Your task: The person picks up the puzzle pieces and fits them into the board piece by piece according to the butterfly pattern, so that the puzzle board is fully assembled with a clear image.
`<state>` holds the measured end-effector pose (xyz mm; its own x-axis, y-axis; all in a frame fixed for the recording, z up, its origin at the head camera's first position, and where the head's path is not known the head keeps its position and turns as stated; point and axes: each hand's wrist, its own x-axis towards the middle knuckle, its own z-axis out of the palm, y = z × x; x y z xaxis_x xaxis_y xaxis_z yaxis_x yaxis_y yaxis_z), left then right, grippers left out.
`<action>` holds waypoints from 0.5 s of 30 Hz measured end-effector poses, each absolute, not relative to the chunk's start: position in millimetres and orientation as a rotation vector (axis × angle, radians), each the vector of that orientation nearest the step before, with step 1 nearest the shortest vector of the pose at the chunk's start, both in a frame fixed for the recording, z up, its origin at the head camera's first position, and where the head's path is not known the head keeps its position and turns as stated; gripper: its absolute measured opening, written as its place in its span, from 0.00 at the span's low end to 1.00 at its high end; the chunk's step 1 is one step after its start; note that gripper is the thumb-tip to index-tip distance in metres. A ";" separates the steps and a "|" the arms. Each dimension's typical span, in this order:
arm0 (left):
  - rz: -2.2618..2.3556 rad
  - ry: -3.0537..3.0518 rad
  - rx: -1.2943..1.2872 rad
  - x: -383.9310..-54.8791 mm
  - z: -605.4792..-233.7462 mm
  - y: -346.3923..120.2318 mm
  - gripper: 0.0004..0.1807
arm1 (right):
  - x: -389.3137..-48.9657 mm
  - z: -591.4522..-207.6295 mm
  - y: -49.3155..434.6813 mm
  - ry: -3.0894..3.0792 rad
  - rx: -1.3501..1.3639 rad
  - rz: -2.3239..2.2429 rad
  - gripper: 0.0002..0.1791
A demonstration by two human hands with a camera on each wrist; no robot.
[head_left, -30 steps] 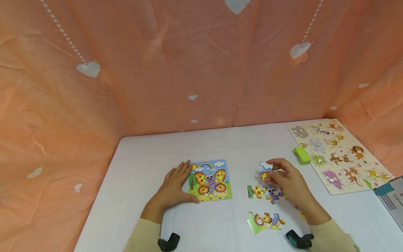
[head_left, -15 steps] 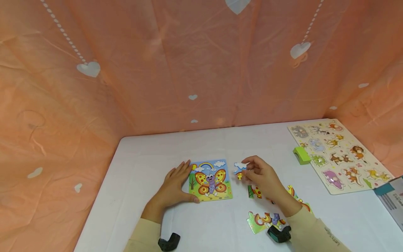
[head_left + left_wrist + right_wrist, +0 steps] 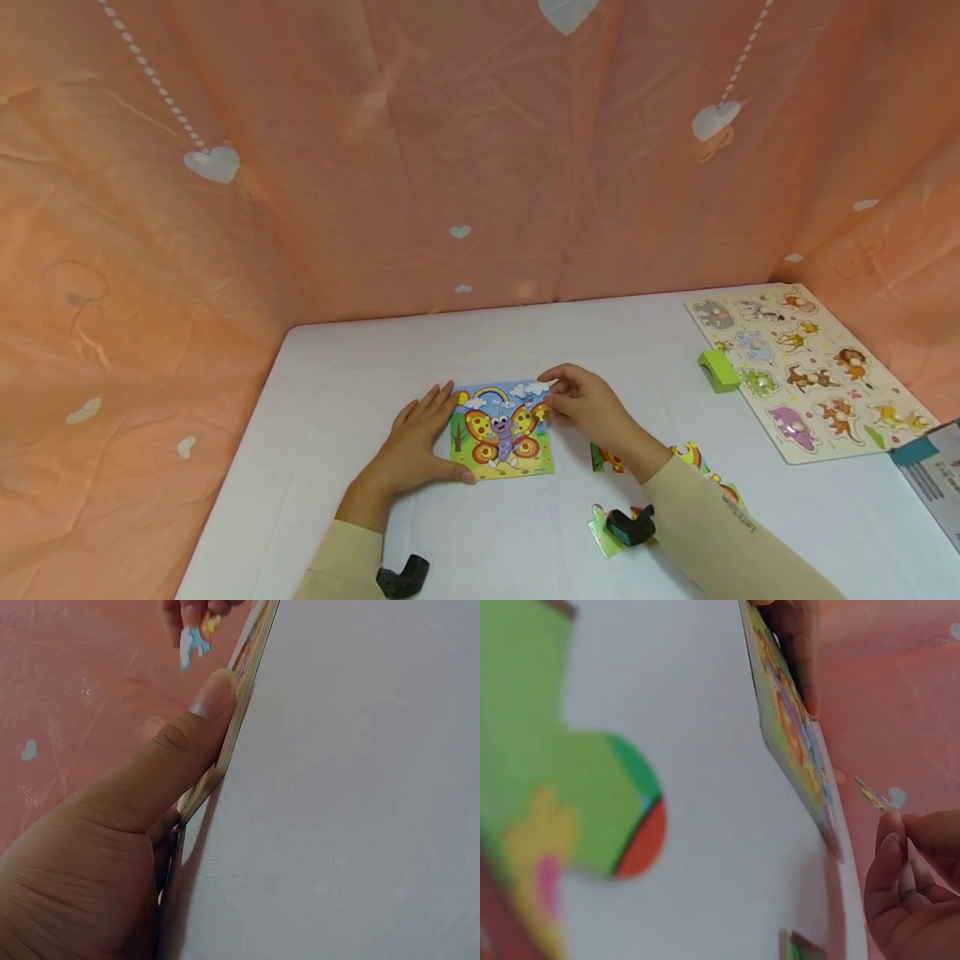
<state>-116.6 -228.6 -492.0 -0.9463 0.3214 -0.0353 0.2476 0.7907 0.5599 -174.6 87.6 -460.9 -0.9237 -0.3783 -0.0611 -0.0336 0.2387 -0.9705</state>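
Pinching, with thumb and fingers of the right hand (image 3: 588,408) brought together, a blue, white and yellow puzzle piece (image 3: 193,639). Carried it leftward over the last second, from above the loose pieces (image 3: 602,533) to the upper right corner of the butterfly board (image 3: 501,457). Holding it there now, apparently raised off the surface, going by the wrist views. Puts its white and blue beside the printed cloud and sky, seemingly near enough to compare; not let go of yet. Kept the left hand (image 3: 416,437) in place meanwhile, fingers spread along the board's left side, thumb touching near the lower left corner, probably steadying it. Left the loose pieces lying on the worktop (image 3: 360,367), partly hidden by the right sleeve (image 3: 738,542). Can see, farther right, a green block (image 3: 718,371) at the edge of an animal board (image 3: 825,346), then a box (image 3: 933,479); behind, an orange cloth (image 3: 510,167).
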 end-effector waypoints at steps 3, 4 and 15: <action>0.858 2.852 0.456 -116.9 -492.9 -228.6 0.75 | -179.7 -464.5 80.1 2.249 -0.343 -1.702 0.16; 0.857 2.852 0.456 -117.0 -493.1 -228.6 0.75 | -181.3 -465.9 78.1 2.255 -0.332 -1.693 0.16; 0.831 2.846 0.470 -119.0 -494.3 -230.6 0.75 | -188.9 -471.8 64.1 2.217 -0.250 -1.699 0.19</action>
